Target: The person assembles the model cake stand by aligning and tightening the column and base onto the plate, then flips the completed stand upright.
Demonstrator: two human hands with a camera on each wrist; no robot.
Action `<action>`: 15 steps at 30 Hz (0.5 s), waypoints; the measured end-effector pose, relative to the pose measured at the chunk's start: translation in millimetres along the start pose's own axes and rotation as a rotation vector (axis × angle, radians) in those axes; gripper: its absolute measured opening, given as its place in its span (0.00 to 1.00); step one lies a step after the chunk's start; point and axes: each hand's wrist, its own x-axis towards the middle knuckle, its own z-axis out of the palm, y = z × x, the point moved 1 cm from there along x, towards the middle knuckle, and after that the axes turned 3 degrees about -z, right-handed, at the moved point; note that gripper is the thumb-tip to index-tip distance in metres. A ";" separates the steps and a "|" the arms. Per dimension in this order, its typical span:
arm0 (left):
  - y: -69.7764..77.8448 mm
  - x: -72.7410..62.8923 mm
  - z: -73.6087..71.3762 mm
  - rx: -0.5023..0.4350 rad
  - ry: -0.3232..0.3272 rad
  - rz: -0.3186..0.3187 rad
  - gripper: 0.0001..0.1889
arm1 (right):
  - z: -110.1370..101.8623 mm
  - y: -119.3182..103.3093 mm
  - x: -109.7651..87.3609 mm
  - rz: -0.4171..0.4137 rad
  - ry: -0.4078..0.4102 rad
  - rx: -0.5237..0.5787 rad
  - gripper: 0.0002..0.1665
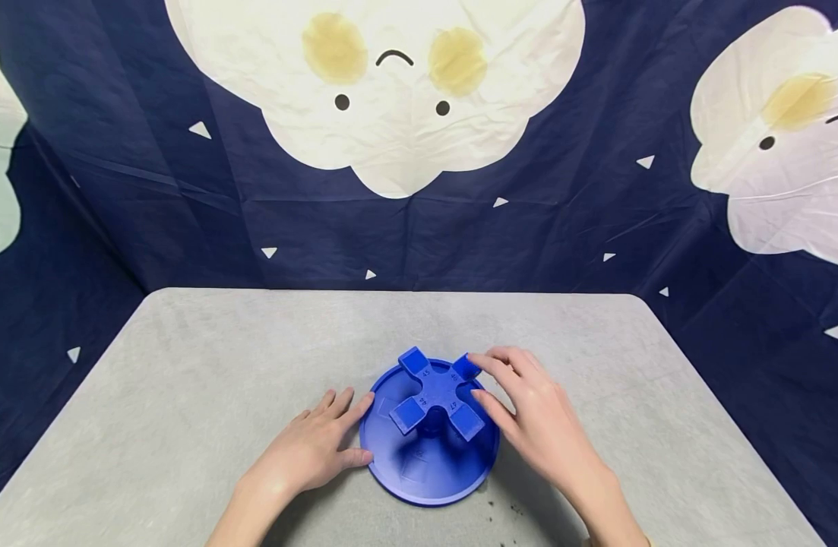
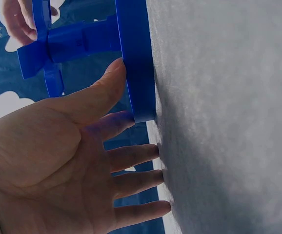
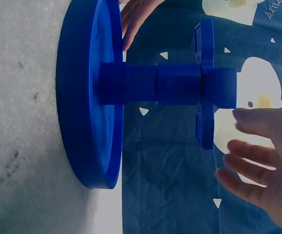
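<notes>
On the table stands a blue plastic stand: a round, rimmed base point(image 1: 422, 482), an upright post point(image 3: 151, 84) and a four-armed cross piece point(image 1: 439, 389) on top, with small numbers on its arms. To its left, my left hand point(image 1: 305, 452) touches the base's rim with thumb and forefinger. Its fingers are spread and nearly straight, the others resting on the table. My right hand point(image 1: 542, 418) is at the right of the cross piece, its forefinger at the far right arm. The thumb lies close by, between the two right arms, and the fingers look loosely bent.
The grey table point(image 1: 241, 349) has rounded far corners. Behind it and at both sides hangs a dark blue cloth point(image 1: 186, 205) printed with pale clouds and small triangles. Several dark specks point(image 1: 514, 509) lie on the table near the base's front right.
</notes>
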 end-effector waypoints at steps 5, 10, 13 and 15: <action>-0.1 0.1 0.0 -0.001 -0.002 -0.003 0.43 | 5.1 2.1 0.0 0.011 -0.157 0.010 0.32; -0.4 -0.4 0.6 0.003 0.009 0.001 0.43 | 9.5 2.4 -0.8 0.016 -0.235 0.042 0.32; -0.6 -0.3 0.9 0.002 0.010 0.002 0.43 | 10.1 2.0 -1.5 0.027 -0.247 0.047 0.31; -0.7 -0.2 0.9 0.004 0.010 0.003 0.43 | 9.6 1.4 -1.8 0.040 -0.249 0.044 0.29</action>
